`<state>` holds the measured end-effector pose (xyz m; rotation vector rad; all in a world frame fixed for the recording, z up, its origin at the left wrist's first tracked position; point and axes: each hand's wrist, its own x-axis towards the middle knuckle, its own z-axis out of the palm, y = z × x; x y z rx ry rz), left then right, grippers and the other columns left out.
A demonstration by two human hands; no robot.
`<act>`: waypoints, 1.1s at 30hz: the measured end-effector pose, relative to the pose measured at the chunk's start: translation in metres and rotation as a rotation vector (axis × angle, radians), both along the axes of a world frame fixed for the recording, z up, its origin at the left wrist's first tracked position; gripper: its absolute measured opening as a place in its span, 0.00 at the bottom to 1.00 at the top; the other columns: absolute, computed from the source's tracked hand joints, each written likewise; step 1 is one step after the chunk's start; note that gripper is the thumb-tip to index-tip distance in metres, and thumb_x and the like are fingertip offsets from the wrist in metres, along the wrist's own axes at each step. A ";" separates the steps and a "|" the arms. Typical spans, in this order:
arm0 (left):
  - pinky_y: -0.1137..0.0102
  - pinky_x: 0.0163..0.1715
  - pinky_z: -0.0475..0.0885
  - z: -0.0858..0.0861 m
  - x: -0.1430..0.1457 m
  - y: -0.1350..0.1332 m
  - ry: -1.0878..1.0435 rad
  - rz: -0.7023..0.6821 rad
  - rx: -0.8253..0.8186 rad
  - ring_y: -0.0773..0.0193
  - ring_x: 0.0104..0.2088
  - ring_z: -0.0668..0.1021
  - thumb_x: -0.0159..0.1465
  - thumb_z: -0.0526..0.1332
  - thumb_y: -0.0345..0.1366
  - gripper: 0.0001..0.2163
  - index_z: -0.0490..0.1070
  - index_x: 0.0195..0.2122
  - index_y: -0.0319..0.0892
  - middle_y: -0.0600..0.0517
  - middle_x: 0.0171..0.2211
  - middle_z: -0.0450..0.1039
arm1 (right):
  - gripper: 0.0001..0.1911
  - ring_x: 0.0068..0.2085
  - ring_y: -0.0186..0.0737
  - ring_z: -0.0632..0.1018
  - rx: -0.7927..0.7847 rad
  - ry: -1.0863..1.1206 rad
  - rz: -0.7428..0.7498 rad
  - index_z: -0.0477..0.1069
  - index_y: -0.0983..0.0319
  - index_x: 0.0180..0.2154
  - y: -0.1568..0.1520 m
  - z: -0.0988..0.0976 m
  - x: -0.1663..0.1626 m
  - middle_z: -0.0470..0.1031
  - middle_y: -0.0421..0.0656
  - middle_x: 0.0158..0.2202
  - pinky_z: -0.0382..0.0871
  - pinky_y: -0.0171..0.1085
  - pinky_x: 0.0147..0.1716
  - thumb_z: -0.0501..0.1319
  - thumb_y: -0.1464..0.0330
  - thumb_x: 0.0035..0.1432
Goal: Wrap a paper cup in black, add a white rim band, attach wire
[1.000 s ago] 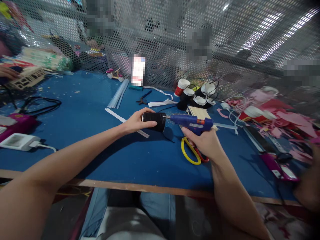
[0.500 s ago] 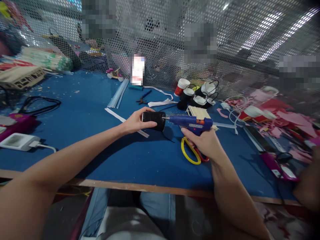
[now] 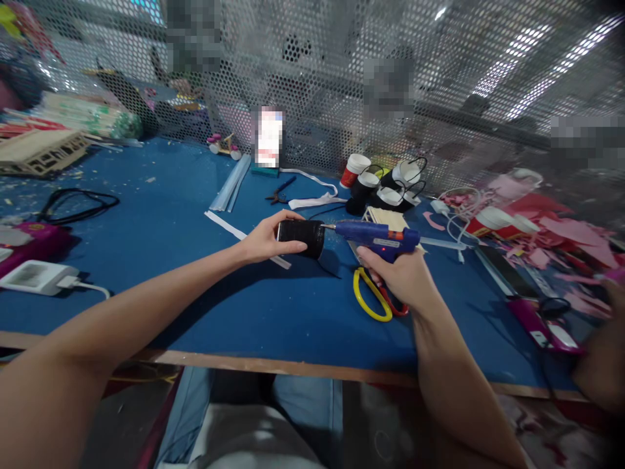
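Observation:
My left hand (image 3: 268, 240) is wrapped round a black-covered paper cup (image 3: 305, 238), which lies on its side just above the table. In my right hand (image 3: 398, 267) is a blue glue gun (image 3: 374, 238) with a lit red light and a clear glue stick (image 3: 442, 243) out of its back. The gun's metal nozzle points left and meets the cup's right end near the top edge; whether it touches cannot be made out. Yellow and red-handled scissors (image 3: 372, 296) lie beneath my right hand, their blades hidden. A white strip (image 3: 224, 225) runs under my left hand.
Behind the cup lie pliers (image 3: 279, 190), a white ribbon (image 3: 315, 201) and clear glue sticks (image 3: 232, 184). Several cups, one red cup (image 3: 355, 170) among them, stand at the back. Pink scraps (image 3: 551, 228) are heaped right. Another person's arm (image 3: 603, 352) shows at the right edge.
The glue gun has shifted slightly to the right, its nozzle moving from the cup's side toward the end's upper edge. My left hand keeps its hold on the cup.

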<state>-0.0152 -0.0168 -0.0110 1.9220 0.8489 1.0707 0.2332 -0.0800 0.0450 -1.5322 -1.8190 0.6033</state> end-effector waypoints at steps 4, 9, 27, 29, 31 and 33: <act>0.72 0.34 0.68 -0.001 -0.001 0.002 -0.016 0.037 -0.010 0.65 0.35 0.72 0.50 0.66 0.45 0.23 0.66 0.44 0.39 0.51 0.36 0.69 | 0.20 0.13 0.31 0.66 -0.019 0.011 -0.012 0.61 0.60 0.15 -0.003 0.003 -0.001 0.63 0.37 0.10 0.63 0.34 0.16 0.61 0.58 0.50; 0.72 0.34 0.66 -0.001 -0.002 0.004 -0.029 0.077 -0.042 0.66 0.33 0.71 0.50 0.66 0.46 0.23 0.66 0.43 0.39 0.51 0.34 0.69 | 0.19 0.13 0.32 0.66 -0.029 0.015 0.019 0.61 0.60 0.15 -0.004 0.005 -0.002 0.64 0.36 0.10 0.64 0.34 0.16 0.62 0.58 0.50; 0.70 0.35 0.68 0.001 0.000 -0.001 0.000 -0.028 -0.030 0.64 0.35 0.72 0.50 0.66 0.45 0.25 0.65 0.46 0.40 0.50 0.38 0.70 | 0.22 0.14 0.31 0.66 -0.018 0.011 0.013 0.60 0.60 0.14 0.000 0.002 0.001 0.64 0.38 0.11 0.65 0.34 0.17 0.59 0.56 0.52; 0.70 0.35 0.68 0.001 0.000 -0.002 -0.005 -0.044 -0.034 0.64 0.36 0.72 0.50 0.66 0.44 0.25 0.64 0.46 0.40 0.50 0.38 0.70 | 0.21 0.14 0.31 0.66 -0.024 0.019 0.020 0.60 0.60 0.15 0.000 0.002 0.000 0.64 0.37 0.11 0.65 0.34 0.18 0.59 0.56 0.52; 0.71 0.35 0.68 0.002 0.000 -0.002 -0.009 -0.051 -0.047 0.64 0.35 0.72 0.50 0.66 0.44 0.25 0.64 0.46 0.40 0.50 0.38 0.70 | 0.20 0.14 0.31 0.66 -0.028 0.030 0.035 0.61 0.60 0.16 0.000 0.001 0.000 0.64 0.37 0.11 0.65 0.34 0.18 0.59 0.57 0.52; 0.71 0.34 0.68 0.002 0.000 -0.002 -0.014 -0.045 -0.063 0.65 0.34 0.72 0.50 0.66 0.44 0.24 0.65 0.46 0.40 0.50 0.37 0.70 | 0.20 0.14 0.30 0.65 -0.028 0.030 0.044 0.61 0.60 0.16 0.000 0.001 0.000 0.63 0.36 0.11 0.64 0.34 0.17 0.60 0.57 0.52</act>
